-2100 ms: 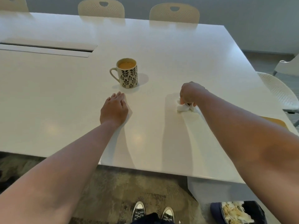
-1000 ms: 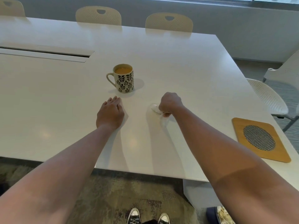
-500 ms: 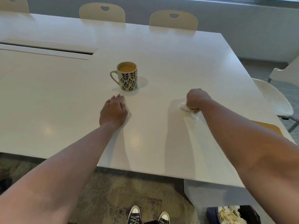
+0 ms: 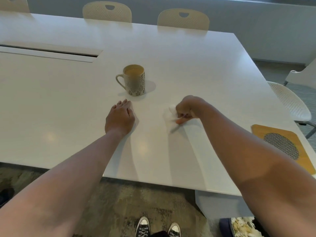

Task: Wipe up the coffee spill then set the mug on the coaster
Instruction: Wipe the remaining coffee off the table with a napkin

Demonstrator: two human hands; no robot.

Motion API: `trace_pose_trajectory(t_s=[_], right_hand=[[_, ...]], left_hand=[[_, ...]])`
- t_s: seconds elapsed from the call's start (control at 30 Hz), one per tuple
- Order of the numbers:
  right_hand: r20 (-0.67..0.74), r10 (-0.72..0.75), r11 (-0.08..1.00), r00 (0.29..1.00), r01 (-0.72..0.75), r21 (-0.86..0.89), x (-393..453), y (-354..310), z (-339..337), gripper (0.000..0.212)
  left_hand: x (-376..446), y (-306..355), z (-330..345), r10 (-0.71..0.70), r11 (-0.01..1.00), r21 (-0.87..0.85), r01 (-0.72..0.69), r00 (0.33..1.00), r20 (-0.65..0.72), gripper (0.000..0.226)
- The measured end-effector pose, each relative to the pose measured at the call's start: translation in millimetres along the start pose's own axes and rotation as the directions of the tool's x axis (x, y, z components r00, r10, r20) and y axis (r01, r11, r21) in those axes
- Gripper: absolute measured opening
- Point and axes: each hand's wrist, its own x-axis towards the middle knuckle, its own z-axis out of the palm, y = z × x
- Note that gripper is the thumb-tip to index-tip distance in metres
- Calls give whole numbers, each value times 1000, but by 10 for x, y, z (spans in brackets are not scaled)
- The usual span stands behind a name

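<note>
Moved: right hand point(image 4: 187, 107) swept its white tissue point(image 4: 171, 111) leftward, toward the left hand.
Right fingers: curled, gripping tissue.
Left hand point(image 4: 120, 118): flat on table point(image 4: 196, 65), fingers straight.
Mug point(image 4: 134, 80): upright, coaster point(image 4: 283, 146) well apart.

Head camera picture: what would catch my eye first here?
Probably the patterned mug, full of milky coffee, alone mid-table. Nearer, the right hand grips a crumpled white tissue against the white table, while the left hand rests flat. A wooden coaster lies at the right edge.

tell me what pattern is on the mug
Dark leaf sprigs on a cream mug, seen in the head view.
</note>
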Motion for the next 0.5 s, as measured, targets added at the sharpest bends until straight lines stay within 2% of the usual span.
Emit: trace_pose_trajectory(t_s=[0.07,0.17,0.23,0.3,0.37,0.43,0.5], right_hand=[[-77,-75,971,994,90,221,-16,-112,55,14],[-163,-168,928,972,212,308,27,-170,69,17],[-248,-251,935,936,300,187,83,-127,74,20],[-351,-352,935,868,340,-98,121,-49,92,27],[-373,-430,895,822,334,-297,123,29,120,24],[-361,-462,873,810,343,-348,129,86,135,20],[-361,-489,853,794,348,-389,147,97,131,25]], left_hand=[[-3,0,-4,-1,1000,-6,1,1000,-3,47],[0,-7,0,-7,1000,-12,7,1000,3,48],[-1,-7,0,-11,1000,-17,11,1000,-3,48],[-6,-3,-6,-8,1000,-18,8,1000,-11,47],[-8,4,-9,-7,1000,-15,7,1000,-12,47],[-9,11,-8,-9,1000,-18,9,1000,-13,47],[-12,12,-10,-9,1000,-20,8,1000,-13,47]])
